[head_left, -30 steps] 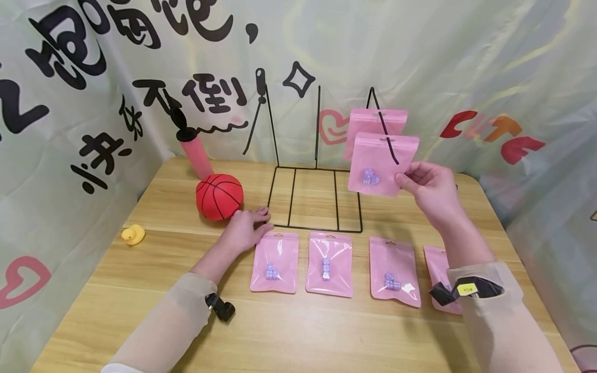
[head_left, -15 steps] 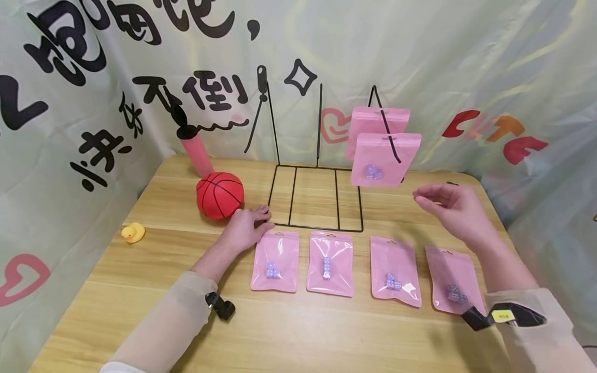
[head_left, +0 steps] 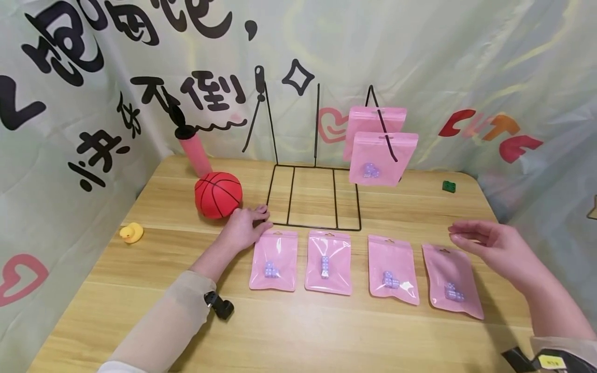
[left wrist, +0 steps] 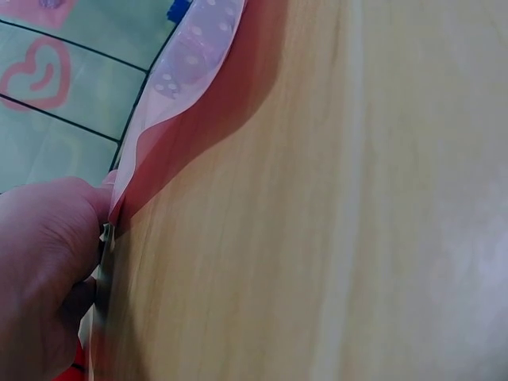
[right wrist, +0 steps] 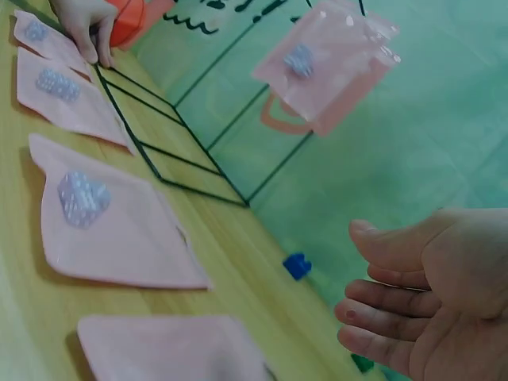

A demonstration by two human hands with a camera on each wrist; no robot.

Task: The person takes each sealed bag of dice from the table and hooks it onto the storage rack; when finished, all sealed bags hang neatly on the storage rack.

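My left hand [head_left: 243, 228] grips the front left corner of a black wire display rack [head_left: 313, 228]; its thumb is by the top of the leftmost pink zip bag [head_left: 274, 259]. Two pink bags hang on the rack's right hook [head_left: 383, 129]; the front hanging bag [head_left: 382, 160] shows lilac dice, and the rear hanging bag [head_left: 354, 122] is partly covered by it. My right hand [head_left: 499, 251], fingers relaxed and holding nothing, is above the rightmost flat bag [head_left: 450, 274]. Between these lie the second bag [head_left: 342, 264] and third bag [head_left: 394, 259], each with dice inside.
A red toy basketball [head_left: 218, 195] sits just left of the rack, with a pink cylinder with a black top [head_left: 196, 153] behind it. A yellow rubber duck [head_left: 132, 233] is at far left. A green block [head_left: 449, 186] and a blue block [right wrist: 298, 266] stand toward the back right.
My right hand has let go of the front hanging bag and moved right and toward me, over the rightmost flat bag. The green block has come into sight. My left hand stays put.
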